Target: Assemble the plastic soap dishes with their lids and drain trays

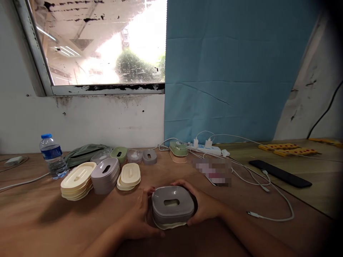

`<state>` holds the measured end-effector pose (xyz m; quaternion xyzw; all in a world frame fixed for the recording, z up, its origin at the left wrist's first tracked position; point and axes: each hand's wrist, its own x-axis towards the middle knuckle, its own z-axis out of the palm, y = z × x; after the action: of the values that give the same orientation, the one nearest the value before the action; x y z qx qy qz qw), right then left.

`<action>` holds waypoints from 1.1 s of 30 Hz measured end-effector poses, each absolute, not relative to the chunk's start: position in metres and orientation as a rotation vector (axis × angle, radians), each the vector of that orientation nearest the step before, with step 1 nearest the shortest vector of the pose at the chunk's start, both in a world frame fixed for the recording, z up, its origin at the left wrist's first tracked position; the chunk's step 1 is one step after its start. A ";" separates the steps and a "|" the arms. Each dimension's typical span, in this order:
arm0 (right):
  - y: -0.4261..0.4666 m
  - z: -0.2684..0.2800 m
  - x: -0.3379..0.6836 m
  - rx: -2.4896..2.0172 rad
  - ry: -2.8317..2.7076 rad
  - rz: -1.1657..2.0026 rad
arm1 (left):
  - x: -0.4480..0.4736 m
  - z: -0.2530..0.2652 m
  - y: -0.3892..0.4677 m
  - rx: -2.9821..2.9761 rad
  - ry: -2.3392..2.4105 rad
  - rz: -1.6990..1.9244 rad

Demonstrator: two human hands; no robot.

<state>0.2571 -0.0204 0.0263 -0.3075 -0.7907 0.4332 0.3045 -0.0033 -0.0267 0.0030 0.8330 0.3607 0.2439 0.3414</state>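
A grey-brown plastic container [173, 210] with rounded corners and an oval slot in its top is on the table in front of me. A cream edge shows beneath it. My right hand [205, 203] is closed around its right side, with fingers behind and thumb at the front corner. At its left side, my left hand [139, 217] holds with the fingertips at the back corner, thumb stretched along the front near the bottom edge. Left of the hands stand two cream lids [130, 174], a stack of lilac-grey slotted pieces [105, 176] and a stack of cream lids [77, 180].
Behind are a green slotted piece [118, 153], clear pieces [134, 156], a grey slotted piece [149, 157] and a green container [178, 148]. A water bottle [53, 157] and green pouch [87, 154] stand left. Right lie a power strip [209, 149], white cables and a black phone-like slab [280, 174].
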 end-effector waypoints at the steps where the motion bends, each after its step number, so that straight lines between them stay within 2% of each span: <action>1: -0.020 0.026 0.257 -0.815 -2.094 1.130 | -0.004 0.003 -0.026 2.184 0.943 0.639; 15: -0.017 0.018 0.258 -0.922 -2.153 1.038 | -0.003 0.010 -0.027 2.359 0.912 0.686; 24: -0.025 0.009 0.242 -0.972 -2.179 1.002 | -0.009 0.014 -0.024 2.349 0.919 0.605; 33: -0.029 0.013 0.237 -0.917 -2.173 1.014 | -0.011 0.023 -0.024 2.585 0.922 0.529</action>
<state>0.2367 -0.0290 0.0130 -0.3425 -0.8117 0.3789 0.2832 -0.0113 -0.0236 0.0231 0.9110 0.3250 0.1865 0.1723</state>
